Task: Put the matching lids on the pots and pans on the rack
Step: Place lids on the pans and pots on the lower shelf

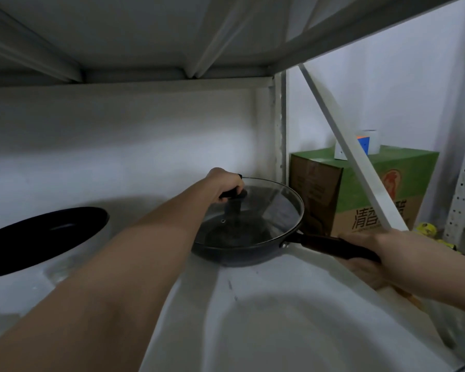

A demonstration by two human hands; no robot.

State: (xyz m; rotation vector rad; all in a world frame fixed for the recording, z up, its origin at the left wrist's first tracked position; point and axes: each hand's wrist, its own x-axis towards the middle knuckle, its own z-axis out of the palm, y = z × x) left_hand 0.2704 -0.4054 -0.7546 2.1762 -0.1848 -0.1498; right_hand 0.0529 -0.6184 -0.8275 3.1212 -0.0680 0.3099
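Dim rack shelf, white, low under the shelf above. Dark frying pan sitting on it toward the back right corner, black handle pointing out to the right. Glass lid tilted over the pan: near edge down at the pan's rim, far edge raised, not yet seated flat.

Left hand reaching in, fingers curled round the lid's black knob. Right hand out at the end of the pan handle, fingers wrapped under and round it, steadying the pan.

Further left on the same shelf, a black-lined pot with pale outer wall, open, no lid on it. Beyond the rack post, a green and brown carton with a small colourful cube on top.

Likely handling: glass lid stiff, fairly heavy for its size, breakable and smooth at the metal-banded rim, so best carried by the knob alone and lowered level, never dropped. Pan rigid and weighty, apt to slide or pivot on the painted shelf when nudged; long handle the sensible place to hold. Lid looks close in width to the pan, so probably the right match.
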